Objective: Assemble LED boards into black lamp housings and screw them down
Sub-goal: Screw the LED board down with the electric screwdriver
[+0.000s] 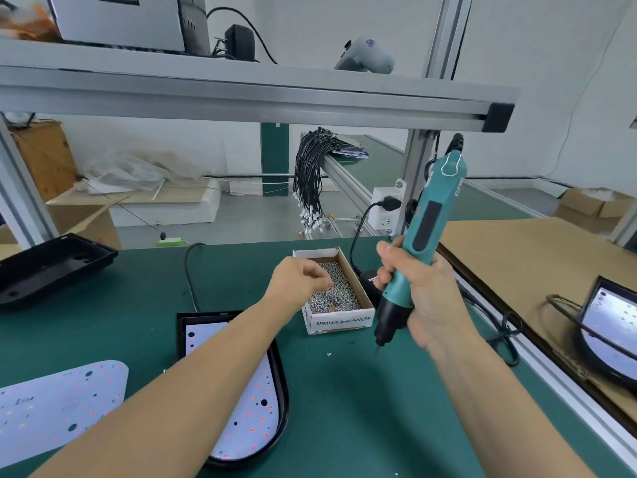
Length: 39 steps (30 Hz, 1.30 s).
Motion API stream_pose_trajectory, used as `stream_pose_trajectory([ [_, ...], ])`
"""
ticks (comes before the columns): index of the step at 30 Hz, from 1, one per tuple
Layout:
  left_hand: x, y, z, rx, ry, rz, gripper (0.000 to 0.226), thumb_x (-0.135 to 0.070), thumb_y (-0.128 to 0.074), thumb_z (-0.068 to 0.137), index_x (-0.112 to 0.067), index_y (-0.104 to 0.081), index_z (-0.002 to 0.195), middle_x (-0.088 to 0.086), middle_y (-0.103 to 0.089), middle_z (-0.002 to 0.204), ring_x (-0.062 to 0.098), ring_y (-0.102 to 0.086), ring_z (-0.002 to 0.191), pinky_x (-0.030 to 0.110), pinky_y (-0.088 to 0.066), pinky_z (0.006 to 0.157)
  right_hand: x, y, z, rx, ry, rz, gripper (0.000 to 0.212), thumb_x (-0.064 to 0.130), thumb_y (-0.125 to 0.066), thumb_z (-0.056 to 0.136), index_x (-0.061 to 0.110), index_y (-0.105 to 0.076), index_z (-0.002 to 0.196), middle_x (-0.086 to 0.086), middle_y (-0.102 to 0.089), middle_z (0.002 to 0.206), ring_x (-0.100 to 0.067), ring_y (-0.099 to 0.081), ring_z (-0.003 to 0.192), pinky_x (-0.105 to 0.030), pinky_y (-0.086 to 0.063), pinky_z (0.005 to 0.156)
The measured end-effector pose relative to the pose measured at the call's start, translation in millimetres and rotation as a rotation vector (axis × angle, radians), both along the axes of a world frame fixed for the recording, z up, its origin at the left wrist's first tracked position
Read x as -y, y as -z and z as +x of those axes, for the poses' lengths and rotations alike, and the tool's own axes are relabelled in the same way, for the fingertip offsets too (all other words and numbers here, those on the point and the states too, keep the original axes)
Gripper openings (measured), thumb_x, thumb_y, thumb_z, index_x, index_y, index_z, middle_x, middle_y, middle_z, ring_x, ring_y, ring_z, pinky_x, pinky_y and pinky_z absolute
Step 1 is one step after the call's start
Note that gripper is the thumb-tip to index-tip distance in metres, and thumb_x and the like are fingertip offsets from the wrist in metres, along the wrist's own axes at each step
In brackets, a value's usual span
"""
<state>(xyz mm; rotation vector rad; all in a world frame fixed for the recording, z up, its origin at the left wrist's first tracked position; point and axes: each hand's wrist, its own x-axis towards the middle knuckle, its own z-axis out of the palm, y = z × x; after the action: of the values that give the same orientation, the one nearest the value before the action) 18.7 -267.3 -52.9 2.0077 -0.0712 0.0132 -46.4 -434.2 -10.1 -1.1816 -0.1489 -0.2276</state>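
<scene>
LED board (255,401) already seated in near black housing (283,384), not yet screwed. Left hand (303,279) pinching in screw box (339,321) — right hand (418,291) gripping electric screwdriver (418,243). Spare board (58,405), empty housing (51,267) waiting left.

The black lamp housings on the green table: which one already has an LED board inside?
The housing under the left forearm: a white LED board lies inside it. The housing at far left holds none.
</scene>
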Motion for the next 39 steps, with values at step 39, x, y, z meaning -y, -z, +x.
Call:
stream_pose_trajectory([
  [39,-74.1,-38.9,-134.3,-0.058,0.0,-0.843,0.014,-0.007,-0.072,0.056,-0.012,-0.076,0.07,0.014,-0.074,0.076,0.015,-0.065,0.058,0.022,-0.055,0.057,-87.7,-53.6,-34.5,0.293,-0.205,0.386,0.027,0.0,-0.053,0.079,0.021,-0.04,0.069,0.008,-0.04,0.057,-0.007,-0.04,0.049,-0.023,-0.043,0.059],
])
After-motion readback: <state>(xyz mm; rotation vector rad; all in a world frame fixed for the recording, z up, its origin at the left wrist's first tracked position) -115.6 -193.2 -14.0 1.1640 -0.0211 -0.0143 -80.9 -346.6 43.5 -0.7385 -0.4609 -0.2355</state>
